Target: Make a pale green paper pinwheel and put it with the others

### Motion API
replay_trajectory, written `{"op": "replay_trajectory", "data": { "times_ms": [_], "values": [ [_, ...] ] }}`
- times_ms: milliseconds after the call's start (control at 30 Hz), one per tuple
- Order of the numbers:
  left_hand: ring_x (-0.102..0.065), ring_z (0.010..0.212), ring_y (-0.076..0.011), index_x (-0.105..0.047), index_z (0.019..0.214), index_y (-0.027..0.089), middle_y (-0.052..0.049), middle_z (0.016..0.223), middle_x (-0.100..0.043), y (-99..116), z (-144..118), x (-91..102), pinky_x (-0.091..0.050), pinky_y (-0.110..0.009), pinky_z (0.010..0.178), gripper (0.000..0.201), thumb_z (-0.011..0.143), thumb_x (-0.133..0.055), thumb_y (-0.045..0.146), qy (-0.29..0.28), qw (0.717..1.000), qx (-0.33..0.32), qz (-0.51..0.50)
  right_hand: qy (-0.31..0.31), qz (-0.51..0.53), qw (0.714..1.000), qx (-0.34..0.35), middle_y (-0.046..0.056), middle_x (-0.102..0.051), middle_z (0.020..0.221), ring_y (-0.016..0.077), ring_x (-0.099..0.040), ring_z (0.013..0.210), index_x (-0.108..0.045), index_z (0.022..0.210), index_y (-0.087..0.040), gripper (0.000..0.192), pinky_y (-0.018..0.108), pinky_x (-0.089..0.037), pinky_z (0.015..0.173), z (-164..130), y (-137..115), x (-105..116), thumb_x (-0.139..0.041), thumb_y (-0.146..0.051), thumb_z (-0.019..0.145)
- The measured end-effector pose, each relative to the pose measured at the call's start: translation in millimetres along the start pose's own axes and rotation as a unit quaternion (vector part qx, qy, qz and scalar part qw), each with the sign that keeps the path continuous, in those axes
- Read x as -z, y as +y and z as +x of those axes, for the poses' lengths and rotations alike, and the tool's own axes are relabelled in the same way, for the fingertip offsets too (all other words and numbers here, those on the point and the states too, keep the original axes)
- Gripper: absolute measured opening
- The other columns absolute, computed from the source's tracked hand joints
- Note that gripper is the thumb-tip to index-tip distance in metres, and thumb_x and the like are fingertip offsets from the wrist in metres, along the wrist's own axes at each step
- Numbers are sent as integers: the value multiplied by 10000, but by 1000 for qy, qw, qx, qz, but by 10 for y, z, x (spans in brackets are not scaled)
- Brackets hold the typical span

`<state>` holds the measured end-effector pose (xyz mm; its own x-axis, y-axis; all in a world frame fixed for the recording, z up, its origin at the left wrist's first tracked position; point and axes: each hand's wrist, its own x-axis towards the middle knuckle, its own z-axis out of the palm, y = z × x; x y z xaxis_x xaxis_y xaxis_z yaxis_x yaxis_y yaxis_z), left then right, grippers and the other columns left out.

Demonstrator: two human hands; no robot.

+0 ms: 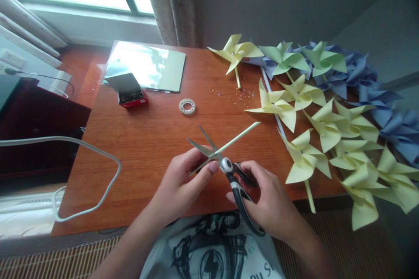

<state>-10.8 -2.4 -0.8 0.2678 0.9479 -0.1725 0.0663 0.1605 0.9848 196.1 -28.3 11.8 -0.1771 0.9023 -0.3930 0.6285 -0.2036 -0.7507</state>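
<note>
Your left hand (183, 178) pinches pale green straw (229, 144) near its end, steadying it between open blades. Your right hand (265, 196) grips scissors (229, 170) by handles. Straw hangs above counter (157, 135), left of paper pinwheels (314, 126).

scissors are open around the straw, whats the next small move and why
Probably close the scissors with the right hand to snip the straw. The blades stand open with the straw lying between them near the pivot, and the left hand pinches the straw's near end, steadying it above the table.
</note>
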Motion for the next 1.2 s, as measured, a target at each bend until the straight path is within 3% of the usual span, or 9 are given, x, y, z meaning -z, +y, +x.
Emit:
{"op": "replay_trajectory", "data": {
  "times_ms": [100, 167, 233, 300, 400, 533, 733, 967, 1200],
  "values": [
    [-654, 796, -165, -667, 966, 173, -37, 864, -708, -29, -24, -21, -505, -251, 705, 158, 973, -586, 308, 12, 999, -23, 47, 6, -1, 1000, 2, 6, -642, 839, 177, -597, 738, -581, 991, -218, 321, 294, -490, 676, 3, 7, -1, -767, -341, 761],
    [-675, 830, -172, -620, 1006, 188, -36, 899, -706, -74, -69, -47, -524, -268, 757, 103, 970, -585, 277, 49, 992, -44, 105, 13, -1, 1000, 2, 10, -646, 842, 180, -599, 741, -580, 984, -218, 328, 295, -492, 672, 5, 9, 0, -774, -344, 752],
    [-686, 871, -175, -560, 1047, 207, -34, 942, -697, -134, -136, -77, -530, -278, 810, 126, 939, -623, 228, 112, 972, -80, 189, 24, -5, 1000, -1, 12, -643, 837, 183, -599, 738, -579, 988, -217, 332, 299, -491, 672, 6, 7, 2, -772, -355, 755],
    [-694, 956, -190, -511, 1157, 226, -56, 1060, -695, -182, -208, -103, -529, -288, 861, 296, 904, -656, 177, 150, 944, -133, 263, 34, -10, 999, -5, 15, -642, 838, 188, -601, 742, -576, 996, -214, 335, 308, -492, 679, 7, 2, 4, -764, -363, 762],
    [-680, 1106, -224, -381, 1424, 245, -106, 1252, -672, -173, -273, -118, -522, -309, 931, 569, 915, -612, 133, 129, 916, -191, 329, 33, -20, 999, -5, 24, -650, 863, 198, -611, 762, -572, 1007, -211, 341, 329, -498, 702, 12, -3, -3, -760, -355, 763],
    [-684, 1081, -238, -246, 1576, 241, -119, 1266, -677, -45, -244, -101, -523, -303, 875, 665, 965, -493, 150, 63, 905, -170, 384, 39, -35, 999, 11, 54, -676, 952, 220, -633, 830, -569, 1032, -210, 356, 359, -517, 754, 9, -7, -33, -760, -351, 767],
    [-672, 714, -181, -341, 1546, 269, -32, 903, -704, 10, -165, -79, -481, -252, 630, 588, 978, -409, 136, 53, 901, -122, 414, 43, -57, 996, 47, 70, -683, 1021, 243, -656, 919, -559, 1075, -209, 362, 382, -534, 828, -15, -46, -64, -740, -315, 780],
    [-678, 759, -137, -421, 1491, 251, -29, 937, -683, -123, -116, -89, -501, -215, 696, 555, 962, -402, 85, 93, 917, -163, 351, 61, -80, 992, 73, 57, -678, 957, 237, -655, 862, -567, 1059, -201, 339, 359, -529, 778, 26, -62, -79, -732, -301, 780],
    [-622, 680, -97, -467, 1454, 202, 4, 839, -643, -213, -55, -84, -484, -188, 673, 536, 946, -399, 47, 91, 926, -181, 318, 72, -103, 988, 90, 50, -668, 900, 230, -646, 805, -579, 1055, -181, 325, 339, -509, 732, 68, -48, -73, -729, -315, 800]
  ]
}}
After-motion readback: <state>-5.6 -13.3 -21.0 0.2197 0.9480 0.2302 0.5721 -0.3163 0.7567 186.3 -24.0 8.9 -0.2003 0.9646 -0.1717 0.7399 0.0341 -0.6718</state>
